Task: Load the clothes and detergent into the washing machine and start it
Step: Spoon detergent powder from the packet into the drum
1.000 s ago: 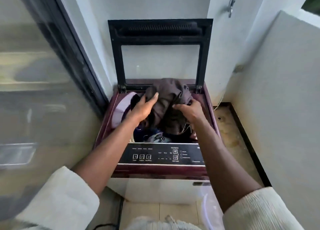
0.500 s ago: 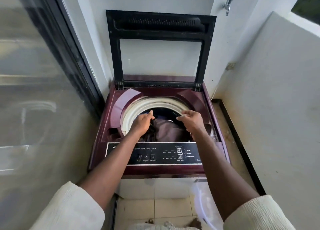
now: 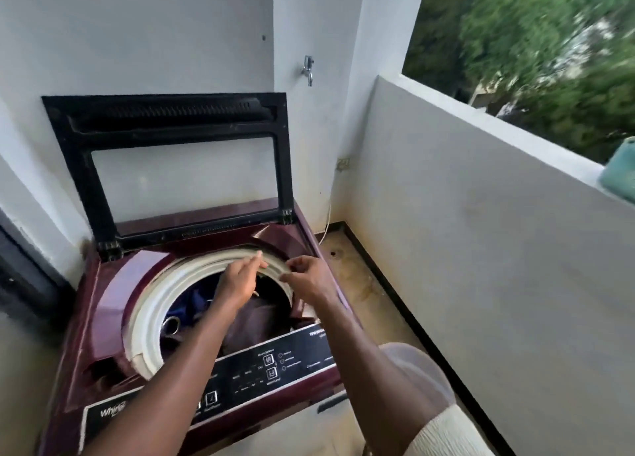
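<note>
A maroon top-loading washing machine (image 3: 103,304) stands with its black-framed glass lid (image 3: 171,167) propped upright against the wall. Inside the white drum rim (image 3: 151,321) lie a brown garment (image 3: 256,321) and some blue clothes (image 3: 192,304). My left hand (image 3: 240,280) hovers over the drum, fingers stretched out and empty, near the far rim. Just to its right, my right hand (image 3: 309,280) is above the drum's right edge, fingers loosely curled and holding nothing. The black control panel (image 3: 268,369) runs along the machine's front.
A metal tap (image 3: 308,69) sticks out of the white wall above the machine. A low balcony wall (image 3: 481,249) runs along the right, with a teal container (image 3: 618,174) on its ledge. A translucent basket (image 3: 422,373) sits on the floor by the machine's right front.
The brown garment went from held above the opening down into the drum. Both hands let go of it and rose to the rim. The view has swung right.
</note>
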The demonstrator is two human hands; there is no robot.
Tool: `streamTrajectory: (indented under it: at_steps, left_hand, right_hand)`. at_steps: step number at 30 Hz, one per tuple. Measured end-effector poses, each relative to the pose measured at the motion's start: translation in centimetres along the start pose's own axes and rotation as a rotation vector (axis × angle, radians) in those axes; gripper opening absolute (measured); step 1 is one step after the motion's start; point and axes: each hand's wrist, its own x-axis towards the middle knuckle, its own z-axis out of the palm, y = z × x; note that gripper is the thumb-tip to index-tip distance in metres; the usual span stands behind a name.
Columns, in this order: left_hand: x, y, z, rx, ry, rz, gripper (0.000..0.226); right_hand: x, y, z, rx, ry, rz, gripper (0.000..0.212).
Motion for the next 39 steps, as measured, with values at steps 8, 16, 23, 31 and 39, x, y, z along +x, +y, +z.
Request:
streamTrajectory:
  at_steps: [8,16,23,31,39]
  left_hand:
    - [2.4,12.8,16.2,0.246,-0.262,0.25,0.011]
    - [1.2,32.5,40.0,0.198,-0.564,0.629,0.022]
    - [0.8,42.7,56.7,0.277,-0.68,0.802,0.028]
    - [2.3,49.3,68.8,0.61,-0.618,1.166,0.036]
    - [3.1,50.9,73.5,1.022,-0.825,1.189,0.063]
  right_hand:
    - [2.9,0.6,-16.9,-0.229,0.259,-0.053,0.032]
    - [5.3,4.3,-46.7,-0.397,0.689,0.024,0.039]
    - [6.2,8.8,-65.3,-0.455,0.961,0.022,0.033]
    - [9.4,12.7,-77.9,-0.823,0.87,0.316,0.031]
    - [12.4,14.8,-79.5,-1.233,0.556,0.454,0.025]
